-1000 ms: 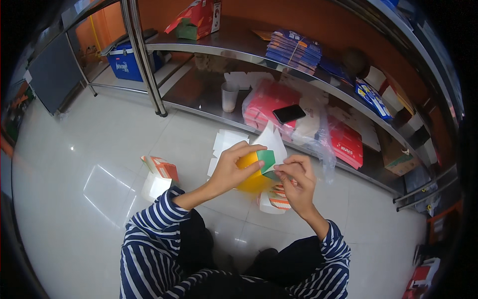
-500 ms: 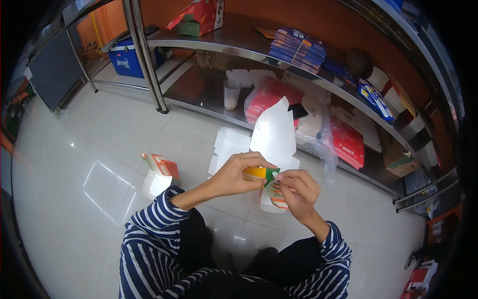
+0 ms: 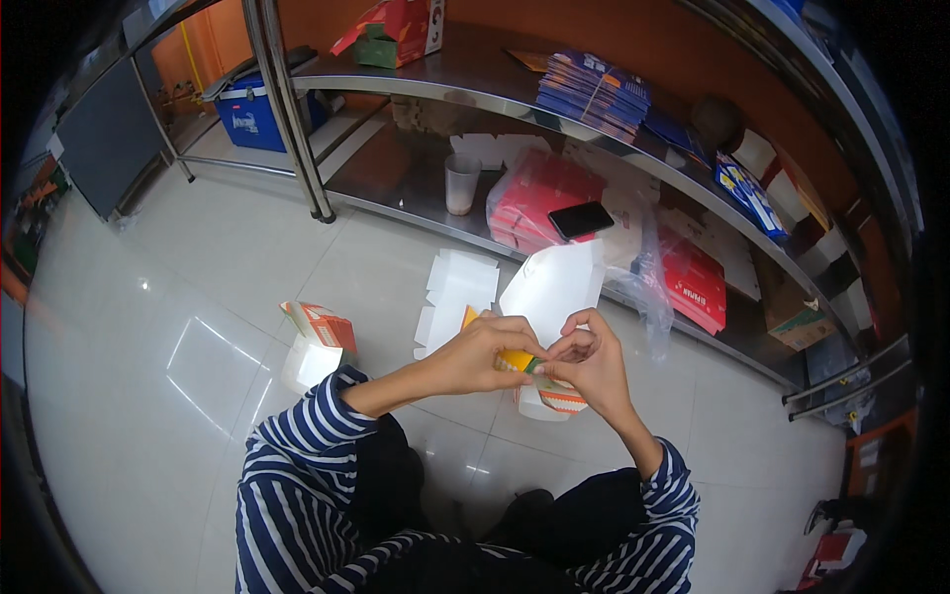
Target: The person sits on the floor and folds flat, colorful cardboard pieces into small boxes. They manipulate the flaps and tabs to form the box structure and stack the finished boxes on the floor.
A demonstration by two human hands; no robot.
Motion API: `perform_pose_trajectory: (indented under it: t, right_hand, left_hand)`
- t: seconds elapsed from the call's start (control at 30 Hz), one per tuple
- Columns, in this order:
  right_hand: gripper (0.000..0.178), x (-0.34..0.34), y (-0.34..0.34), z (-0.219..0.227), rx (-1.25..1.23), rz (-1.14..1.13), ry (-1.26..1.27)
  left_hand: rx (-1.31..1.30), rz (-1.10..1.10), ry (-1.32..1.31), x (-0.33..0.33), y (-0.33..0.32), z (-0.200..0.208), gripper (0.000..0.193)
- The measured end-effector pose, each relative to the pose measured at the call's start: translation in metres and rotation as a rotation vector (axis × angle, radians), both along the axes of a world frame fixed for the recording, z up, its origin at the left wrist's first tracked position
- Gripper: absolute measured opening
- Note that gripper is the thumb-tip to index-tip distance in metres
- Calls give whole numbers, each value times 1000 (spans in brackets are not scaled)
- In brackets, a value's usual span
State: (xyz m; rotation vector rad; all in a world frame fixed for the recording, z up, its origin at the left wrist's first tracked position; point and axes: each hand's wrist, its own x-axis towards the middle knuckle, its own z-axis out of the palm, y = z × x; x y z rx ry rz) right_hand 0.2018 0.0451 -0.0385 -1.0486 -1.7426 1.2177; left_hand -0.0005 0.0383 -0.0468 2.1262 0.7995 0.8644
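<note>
- While the person sits on the glossy tiled floor (image 3: pixel 178 297), both hands meet just in front of the steel shelf (image 3: pixel 416 188); the left hand (image 3: pixel 475 356) and right hand (image 3: pixel 589 361) pinch a flat carton blank (image 3: pixel 549 292), fingers curled shut on its yellow-orange edge, likely to crease a fold.
- Thin white card stands up from the grip.
- Left of them lies an orange folded box (image 3: pixel 319 332); towards the shelf lie white blanks (image 3: pixel 455 292).
</note>
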Motion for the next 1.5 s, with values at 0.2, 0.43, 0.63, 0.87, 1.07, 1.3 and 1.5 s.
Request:
perform_pose_trajectory:
  t: [0.2,0.43,0.63,0.87,1.07,1.3,1.5]
  right_hand:
    - [38,0,8,2,175,63,-306]
    - [51,9,8,8,146,112,-161]
    - [36,34,17,17,751,142,-607]
    - [9,29,22,5,508,143,-372]
    - [8,26,21,7,476,33,-312]
    - [14,21,13,15,613,-6,-640]
    - [9,7,4,19,875,88,-606]
  left_hand:
    - [70,103,-18,-1,0,10,53]
    - [-227,67,-120,-9,5,13,58]
    - [-397,160,-429,-36,27,6,53]
    - [306,275,69,-32,32,-2,30]
    - [242,80,307,-26,21,3,22]
    - [20,-115,77,-27,25,1,28]
    - [256,-120,59,-20,20,-2,27]
